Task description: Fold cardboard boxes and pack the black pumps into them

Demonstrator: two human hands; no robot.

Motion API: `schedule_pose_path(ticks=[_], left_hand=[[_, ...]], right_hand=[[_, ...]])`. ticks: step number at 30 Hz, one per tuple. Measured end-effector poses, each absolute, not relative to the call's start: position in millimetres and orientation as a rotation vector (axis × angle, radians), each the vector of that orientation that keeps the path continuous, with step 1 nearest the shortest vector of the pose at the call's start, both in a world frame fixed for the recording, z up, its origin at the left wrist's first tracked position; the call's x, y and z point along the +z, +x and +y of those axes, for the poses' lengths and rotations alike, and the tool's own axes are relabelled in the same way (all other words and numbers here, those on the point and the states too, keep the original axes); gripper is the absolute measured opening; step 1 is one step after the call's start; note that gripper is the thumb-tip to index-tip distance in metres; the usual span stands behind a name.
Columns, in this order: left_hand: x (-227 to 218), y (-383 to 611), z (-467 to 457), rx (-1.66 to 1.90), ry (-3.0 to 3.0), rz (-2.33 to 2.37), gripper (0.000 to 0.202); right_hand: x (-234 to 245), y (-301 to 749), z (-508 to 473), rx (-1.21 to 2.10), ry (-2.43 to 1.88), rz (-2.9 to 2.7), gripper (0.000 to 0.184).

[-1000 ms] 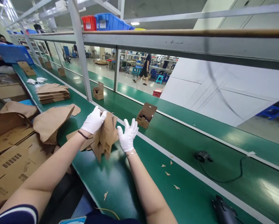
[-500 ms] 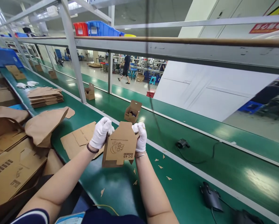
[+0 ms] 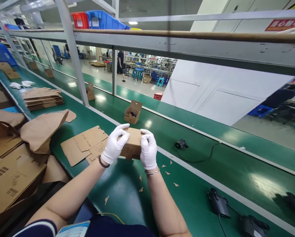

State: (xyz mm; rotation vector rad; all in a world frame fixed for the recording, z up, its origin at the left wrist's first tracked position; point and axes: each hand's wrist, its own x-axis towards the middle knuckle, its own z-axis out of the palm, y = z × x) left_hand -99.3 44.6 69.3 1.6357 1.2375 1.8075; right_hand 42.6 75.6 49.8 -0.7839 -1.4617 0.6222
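Between my hands is a small brown cardboard box (image 3: 132,140), held up above the green work surface with its plain face tilted upward and its printed side toward me. My left hand (image 3: 116,143), in a white glove, grips the left end, with thumb and fingers at the upper edge. My right hand (image 3: 148,148), also gloved, is closed on the right end. A small tab hangs below the box's front side. Beside my left wrist lies a flat cardboard blank (image 3: 84,144), partly hidden by that hand.
On the belt beyond stand an open box (image 3: 133,112) with something dark inside and a black device (image 3: 181,144) with a cable. Another black device (image 3: 218,202) lies at right. Cardboard scraps (image 3: 176,184) dot the surface. Stacked blanks (image 3: 42,98) are at left; a metal post (image 3: 72,52) rises behind.
The box has turned so its flap end, which stood up before, now shows as a closed plain face. Both hands have shifted their grip. The open box on the belt appears slightly farther left.
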Motion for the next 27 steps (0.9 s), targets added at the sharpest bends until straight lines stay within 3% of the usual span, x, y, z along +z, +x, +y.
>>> schedule_pose_path(ticks=[4,6,10,13,18,21,24,27], left_hand=[[70,-99,40,1.870,1.852,1.361,0.024],[75,-102,38,1.825,1.910,1.383,0.032],[82,-112,34,1.535,2.026,1.338,0.025],[81,-121,36,1.380,1.951,1.302,0.056],[60,-127,47,1.809,1.122,1.122,0.059],[43,-127,54,1.719,1.111,1.214,0.073],[28,-125,62,1.526,1.544,1.653,0.087],[12,-122,75,1.204,1.837,1.731,0.053]], right_hand=[[56,45,69,0.540,-0.728,-1.521,0.024],[61,48,67,0.528,-0.720,-1.583,0.026],[64,55,71,0.505,-0.733,-1.613,0.027],[58,58,82,0.530,-0.752,-1.531,0.026],[41,70,106,0.782,-1.058,-1.393,0.057],[35,80,110,0.787,-1.184,-1.593,0.045],[32,79,107,0.406,-1.410,-1.828,0.036],[31,74,114,0.237,-1.491,-2.117,0.028]])
